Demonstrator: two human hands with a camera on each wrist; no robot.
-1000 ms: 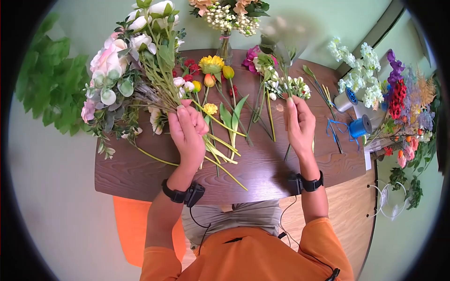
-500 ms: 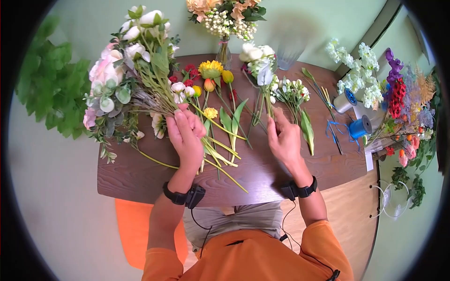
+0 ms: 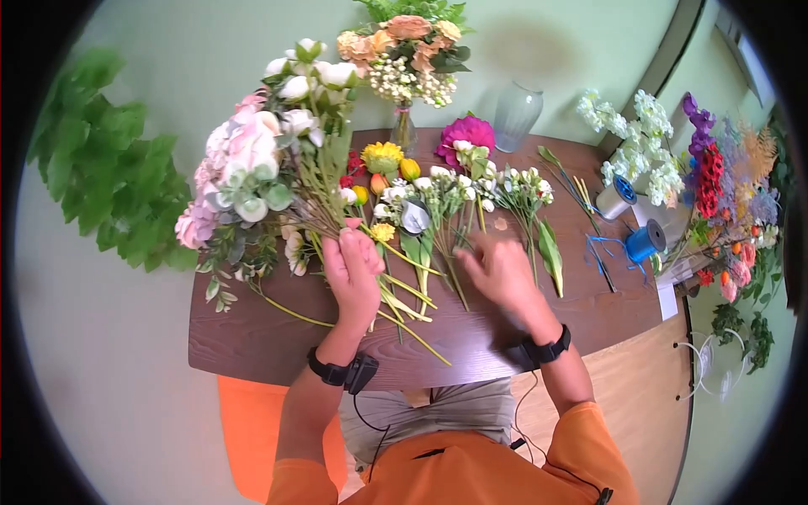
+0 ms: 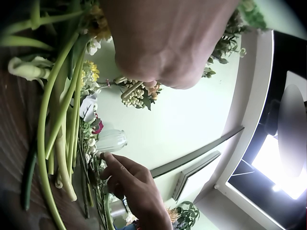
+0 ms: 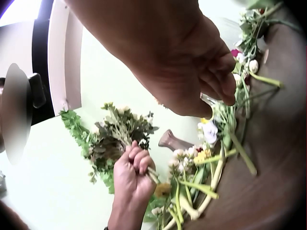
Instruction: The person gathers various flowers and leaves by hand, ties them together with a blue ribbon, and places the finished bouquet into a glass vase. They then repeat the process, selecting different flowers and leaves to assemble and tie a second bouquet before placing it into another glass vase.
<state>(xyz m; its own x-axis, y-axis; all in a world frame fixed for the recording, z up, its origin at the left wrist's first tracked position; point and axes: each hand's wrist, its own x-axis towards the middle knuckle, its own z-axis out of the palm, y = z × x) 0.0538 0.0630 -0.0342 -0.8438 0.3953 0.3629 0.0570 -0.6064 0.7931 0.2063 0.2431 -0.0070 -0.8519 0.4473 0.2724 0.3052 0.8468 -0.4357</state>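
Observation:
My left hand grips the gathered stems of a large bouquet of pink and white flowers with grey-green leaves, tilted up over the table's left side. Its curled fingers around the stems show in the right wrist view. My right hand, slightly blurred, hovers low over the table with loosely bent fingers and nothing held in them. Just left of it lies a white flower spray with a pale grey leaf. To its right are small white blooms on green stems.
Yellow flowers, tulips and a magenta bloom lie mid-table. A glass vase and a vase of peach flowers stand at the back. Ribbon spools sit at the right, beside more flowers.
My right hand has lowered the white flower spray from the back right onto mid-table and let it go, then drawn off to its right. My left hand still holds the bouquet.

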